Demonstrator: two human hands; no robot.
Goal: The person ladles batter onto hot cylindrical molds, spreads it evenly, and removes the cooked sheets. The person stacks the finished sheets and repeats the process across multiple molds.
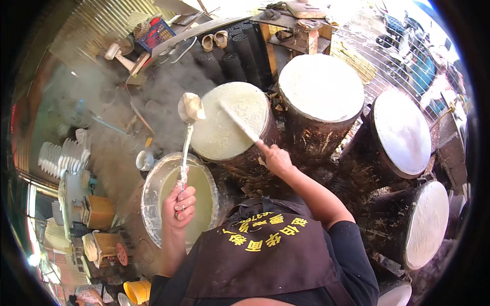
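My left hand (179, 203) is closed round the long handle of a ladle (191, 108). The ladle is raised, its batter-smeared bowl at the left rim of a round griddle (212, 135) on a drum-shaped stove. Below it stands a wide tub (149, 196) of pale yellowish liquid, partly hidden by my left hand and forearm. In my right hand (277, 160) is a long, flat, pale scraper (240, 122), its blade reaching over the griddle. A thin pale layer of batter coats the griddle, rougher towards the right side.
Several more drum stoves with pale round tops curve round to my right, including a white-topped one (321, 86) and a tilted-looking one (429, 224). Black honeycomb briquettes (232, 58) are stacked behind. Stacked white dishes (64, 155) stand at far left, and steam drifts there.
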